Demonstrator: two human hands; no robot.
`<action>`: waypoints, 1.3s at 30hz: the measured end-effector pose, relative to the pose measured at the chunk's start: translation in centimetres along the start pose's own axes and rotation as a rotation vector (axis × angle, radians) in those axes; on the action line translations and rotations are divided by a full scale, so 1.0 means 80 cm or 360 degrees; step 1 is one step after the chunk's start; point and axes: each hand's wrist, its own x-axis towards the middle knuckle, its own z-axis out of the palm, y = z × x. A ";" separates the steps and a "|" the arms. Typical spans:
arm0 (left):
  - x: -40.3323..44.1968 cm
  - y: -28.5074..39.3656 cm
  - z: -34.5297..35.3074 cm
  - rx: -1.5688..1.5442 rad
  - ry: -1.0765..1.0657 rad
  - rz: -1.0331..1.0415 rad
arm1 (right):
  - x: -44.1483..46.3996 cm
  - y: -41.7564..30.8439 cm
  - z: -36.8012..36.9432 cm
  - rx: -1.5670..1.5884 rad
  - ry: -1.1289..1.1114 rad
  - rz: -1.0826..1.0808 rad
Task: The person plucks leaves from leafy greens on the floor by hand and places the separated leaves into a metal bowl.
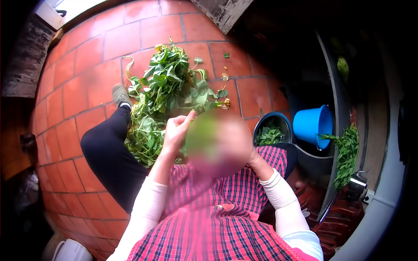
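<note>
Raised over the lap, my left hand has its thumb and fingertips pressed together by a leafy stem; what lies between them is too small to make out. A round blur covers most of my right hand, hiding its fingers, with a green patch showing at the blur's left side. Beyond both hands, a large heap of leafy green stems lies on the tiled floor between the legs. Loose leaves and yellowed bits are scattered to its right.
To the right, a dark round bowl holds picked leaves beside a tilted blue bucket. A bundle of green leaves lies on a dark ledge farther right. A white container stands at the bottom left.
</note>
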 end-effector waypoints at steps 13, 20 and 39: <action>-0.046 0.001 -0.010 -0.0543 -0.0481 0.0032 | -0.079 0.020 0.048 0.0321 -0.0105 0.0163; -0.045 -0.013 -0.009 -0.1226 -0.0523 -0.0012 | -0.036 -0.008 0.066 0.1151 -0.0149 0.0636; -0.040 -0.020 -0.023 -0.0363 -0.0426 -0.0134 | -0.031 0.070 0.055 0.1095 -0.0210 0.0721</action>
